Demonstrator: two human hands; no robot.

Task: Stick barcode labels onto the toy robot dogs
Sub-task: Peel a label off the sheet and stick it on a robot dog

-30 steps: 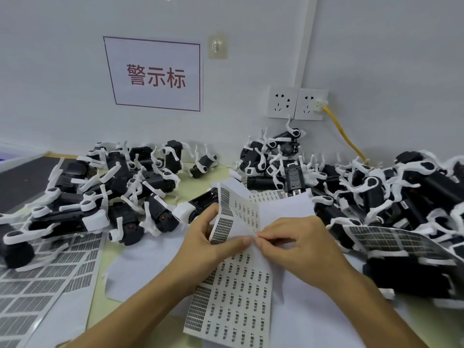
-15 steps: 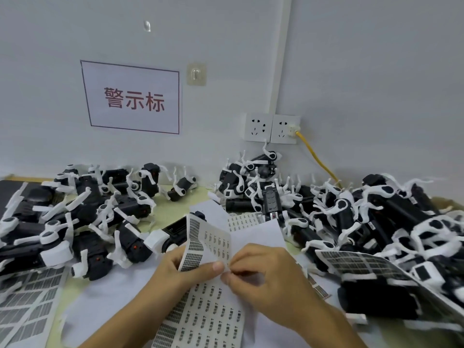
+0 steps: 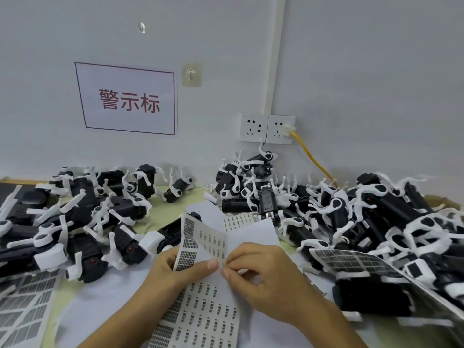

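Table (image 3: 165, 209) is pale green, most of it buried. Landmark is the label sheet (image 3: 200, 310) you're holding at bottom centre.

Right of the sheet: the biggest pile of toy robot dogs (image 3: 376, 222), black bodies, white legs, running from the wall to the table edge. Left of the sheet: a second pile of dogs (image 3: 82, 222), one lying just beside the sheet's top-left corner. Behind the sheet, against the wall: a smaller heap (image 3: 251, 177) under the double wall socket (image 3: 267, 128), yellow cable (image 3: 313, 159) plugged into its right half. Warning sign (image 3: 128, 99) on the wall up-left of the sheet.

Far left of the sheet, a spent barcode sheet (image 3: 22, 305) lies flat; another one (image 3: 351, 262) sits to the right, partly under the dogs.

Your left hand (image 3: 175, 270) pinches the sheet, thumb on top, upper part curling back. Your right hand (image 3: 261, 275) has thumb and forefinger pinched at the sheet's right edge; can't tell if a label is between them.
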